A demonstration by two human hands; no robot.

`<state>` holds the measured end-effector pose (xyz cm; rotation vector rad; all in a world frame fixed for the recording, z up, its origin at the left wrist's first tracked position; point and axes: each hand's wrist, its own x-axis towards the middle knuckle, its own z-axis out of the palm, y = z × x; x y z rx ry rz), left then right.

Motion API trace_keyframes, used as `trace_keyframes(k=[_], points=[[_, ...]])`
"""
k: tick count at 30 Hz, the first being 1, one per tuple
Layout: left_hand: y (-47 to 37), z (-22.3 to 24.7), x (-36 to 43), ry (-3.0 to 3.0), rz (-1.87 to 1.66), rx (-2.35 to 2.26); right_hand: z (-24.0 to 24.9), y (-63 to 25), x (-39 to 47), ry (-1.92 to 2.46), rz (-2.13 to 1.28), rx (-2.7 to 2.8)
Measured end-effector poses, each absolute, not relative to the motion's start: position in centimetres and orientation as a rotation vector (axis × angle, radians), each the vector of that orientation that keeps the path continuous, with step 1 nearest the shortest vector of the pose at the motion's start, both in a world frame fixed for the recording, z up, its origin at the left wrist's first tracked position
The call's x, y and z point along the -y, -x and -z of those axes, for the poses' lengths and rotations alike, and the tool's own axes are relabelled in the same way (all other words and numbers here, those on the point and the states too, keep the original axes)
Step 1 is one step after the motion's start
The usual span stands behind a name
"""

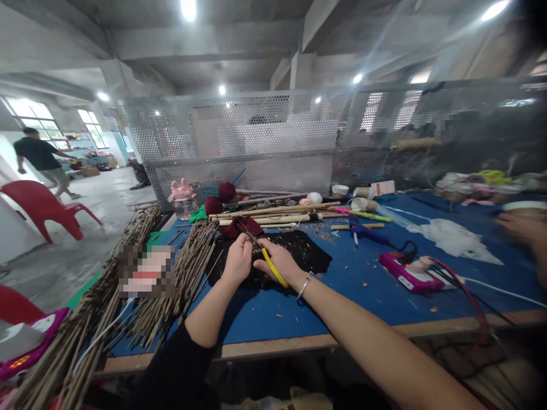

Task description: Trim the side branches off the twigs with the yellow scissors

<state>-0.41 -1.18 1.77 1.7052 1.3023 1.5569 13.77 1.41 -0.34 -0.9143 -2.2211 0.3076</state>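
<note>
Over a black cloth strewn with chips, my hands work close together. My right hand is closed around yellow-handled shears, whose dark narrow blades point up and left. Beside the blades, my left hand is closed with thumb and fingers pinched; what it holds is hidden. A dark red cloth or yarn piece lies just beyond my fingers. Left of my hands spreads a bundle of thin brown twigs.
Sticks, dark red yarn balls and a pink jar line the back. Rightward lie a blue glue gun, a magenta power strip with cords, and a plastic bag. Another person's blurred hand is at far right.
</note>
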Motion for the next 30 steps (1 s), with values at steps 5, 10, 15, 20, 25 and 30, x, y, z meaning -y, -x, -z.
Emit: trace_keyframes(k=[5, 10, 15, 20, 25, 30], points=[[0.4, -1.9, 1.2, -1.813, -1.526, -1.255, 0.3, -13.8, -1.4, 0.913, -0.267, 2.229], [0.1, -2.1, 1.7, -1.789, -1.53, -1.286, 0.3, -13.7, -1.4, 0.929, -0.228, 2.188], [0.2, -1.8, 1.7, -1.78, -1.606, -1.397, 0.4, -13.7, -1.6, 0.874, -0.255, 2.179], [0.5, -1.8, 1.4, -1.794, -1.606, -1.391, 0.4, -14.0, -1.9, 0.846, -0.28, 2.201], [0.9, -2.0, 1.3, -1.932, -1.547, -1.363, 0.1, -14.2, -1.8, 0.856, -0.288, 2.233], [1.3, -2.1, 1.1, -2.032, -1.523, -1.317, -0.3, -14.3, -1.6, 0.863, -0.344, 2.21]])
